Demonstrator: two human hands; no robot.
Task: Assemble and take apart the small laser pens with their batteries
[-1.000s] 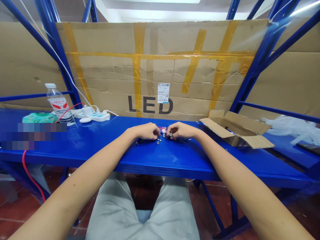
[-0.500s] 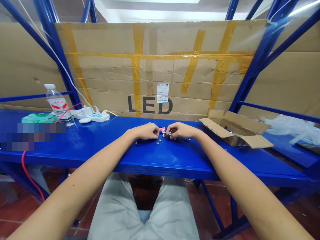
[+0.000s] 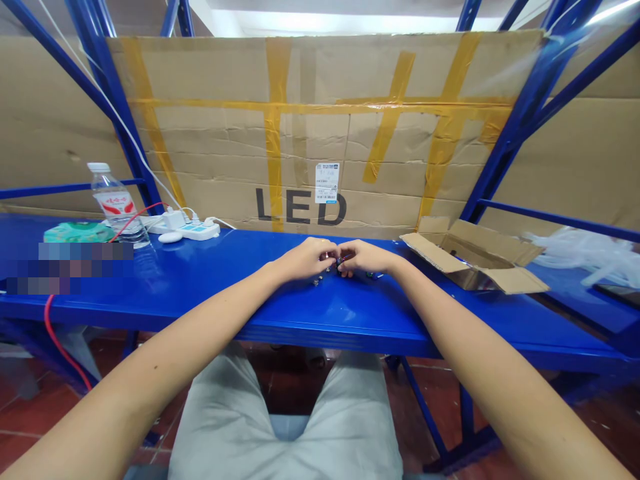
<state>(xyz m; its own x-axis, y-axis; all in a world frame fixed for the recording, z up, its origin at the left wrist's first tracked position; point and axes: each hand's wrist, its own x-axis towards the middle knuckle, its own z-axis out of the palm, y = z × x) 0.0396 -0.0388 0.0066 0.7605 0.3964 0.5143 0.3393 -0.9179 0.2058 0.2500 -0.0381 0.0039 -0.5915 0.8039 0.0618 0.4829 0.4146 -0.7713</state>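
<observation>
Small dark piece (image 3: 339,265) sits between both hands, over blue desk (image 3: 345,313); whether it touches desk, unclear. Right hand (image 3: 361,257): grip nearly closed, fingertips pinching piece. Left hand (image 3: 311,259): fingers curled close beside it; cannot tell if grip has hold of anything. Piece looks light, stiff, probably slick; best pinched by its sides. Small metal parts (image 3: 316,283) lie near left hand. Versus half second ago: left hand farther right, meeting right hand; piece's round end no longer shows.
</observation>
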